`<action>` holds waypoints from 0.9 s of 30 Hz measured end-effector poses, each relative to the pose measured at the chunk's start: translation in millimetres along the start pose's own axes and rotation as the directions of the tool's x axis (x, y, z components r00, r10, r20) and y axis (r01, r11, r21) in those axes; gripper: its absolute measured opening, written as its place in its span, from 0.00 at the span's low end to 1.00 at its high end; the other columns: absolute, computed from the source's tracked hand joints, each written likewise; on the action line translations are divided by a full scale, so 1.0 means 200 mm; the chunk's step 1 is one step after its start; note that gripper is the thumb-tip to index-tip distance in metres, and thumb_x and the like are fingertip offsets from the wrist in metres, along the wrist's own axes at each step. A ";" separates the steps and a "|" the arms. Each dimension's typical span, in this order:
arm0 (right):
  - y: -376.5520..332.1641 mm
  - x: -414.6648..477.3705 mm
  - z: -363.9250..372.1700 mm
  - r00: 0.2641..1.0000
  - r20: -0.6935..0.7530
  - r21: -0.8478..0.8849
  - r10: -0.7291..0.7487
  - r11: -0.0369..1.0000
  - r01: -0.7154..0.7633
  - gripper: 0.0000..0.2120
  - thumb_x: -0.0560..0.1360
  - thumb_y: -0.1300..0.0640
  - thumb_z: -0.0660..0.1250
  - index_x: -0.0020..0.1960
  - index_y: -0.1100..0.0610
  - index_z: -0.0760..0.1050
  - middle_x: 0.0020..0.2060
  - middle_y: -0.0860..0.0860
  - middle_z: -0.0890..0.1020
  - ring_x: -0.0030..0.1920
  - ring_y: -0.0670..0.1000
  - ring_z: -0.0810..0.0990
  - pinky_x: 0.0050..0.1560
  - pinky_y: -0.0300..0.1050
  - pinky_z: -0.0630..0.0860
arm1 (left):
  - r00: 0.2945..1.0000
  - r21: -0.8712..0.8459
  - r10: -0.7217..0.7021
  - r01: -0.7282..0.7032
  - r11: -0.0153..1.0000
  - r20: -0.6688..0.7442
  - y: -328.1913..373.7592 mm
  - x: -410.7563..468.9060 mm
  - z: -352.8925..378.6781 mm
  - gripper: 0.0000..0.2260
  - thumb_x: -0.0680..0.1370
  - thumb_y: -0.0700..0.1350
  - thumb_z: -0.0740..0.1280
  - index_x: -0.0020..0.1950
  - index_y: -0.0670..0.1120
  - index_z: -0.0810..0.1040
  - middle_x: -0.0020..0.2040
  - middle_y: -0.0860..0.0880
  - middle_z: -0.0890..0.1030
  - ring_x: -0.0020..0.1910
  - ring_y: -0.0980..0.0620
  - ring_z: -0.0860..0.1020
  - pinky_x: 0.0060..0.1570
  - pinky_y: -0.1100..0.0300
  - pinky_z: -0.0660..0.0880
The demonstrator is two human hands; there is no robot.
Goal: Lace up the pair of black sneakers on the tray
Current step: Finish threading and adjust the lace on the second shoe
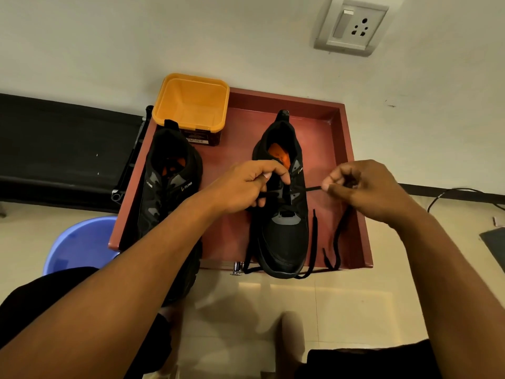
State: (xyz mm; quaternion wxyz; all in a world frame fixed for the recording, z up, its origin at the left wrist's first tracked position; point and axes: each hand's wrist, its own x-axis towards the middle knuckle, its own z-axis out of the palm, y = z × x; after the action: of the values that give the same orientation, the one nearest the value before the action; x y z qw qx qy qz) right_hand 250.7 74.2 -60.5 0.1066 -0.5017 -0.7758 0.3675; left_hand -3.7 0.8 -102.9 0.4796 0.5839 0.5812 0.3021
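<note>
Two black sneakers with orange insoles stand on a reddish-brown tray (352,160), toes toward me. The left sneaker (166,187) is partly covered by my left forearm. Over the eyelets of the right sneaker (284,236), my left hand (243,187) pinches a black lace at the shoe's left side. To the right of that shoe my right hand (366,187) is closed on the other part of the black lace (313,189), pulled taut from the eyelets. The lace's loose ends (337,242) trail over the tray beside the shoe and past its front edge.
An empty orange tub (191,105) sits at the tray's back left corner. A blue plastic basin (79,244) is on the floor at the left, beside a black bench (60,149). The wall behind carries a switch socket (352,27). A cable (464,195) runs along the right.
</note>
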 end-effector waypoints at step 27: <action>-0.02 -0.01 0.06 0.996 0.053 0.103 -0.075 0.992 0.069 0.07 0.76 0.55 0.76 0.54 0.50 0.86 0.40 0.47 0.86 0.42 0.45 0.86 0.46 0.36 0.80 | 0.999 -0.163 0.019 -0.015 0.986 0.027 0.01 0.02 -0.01 0.32 0.87 0.59 0.41 0.60 0.50 0.85 0.36 0.31 0.80 0.38 0.45 0.81 0.46 0.59 0.74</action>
State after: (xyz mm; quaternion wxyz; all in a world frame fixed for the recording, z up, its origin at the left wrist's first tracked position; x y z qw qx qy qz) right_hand 242.6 65.8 -66.3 0.1229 -0.4567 -0.7766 0.4162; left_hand -4.8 5.0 -100.4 0.5314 0.5519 0.5427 0.3443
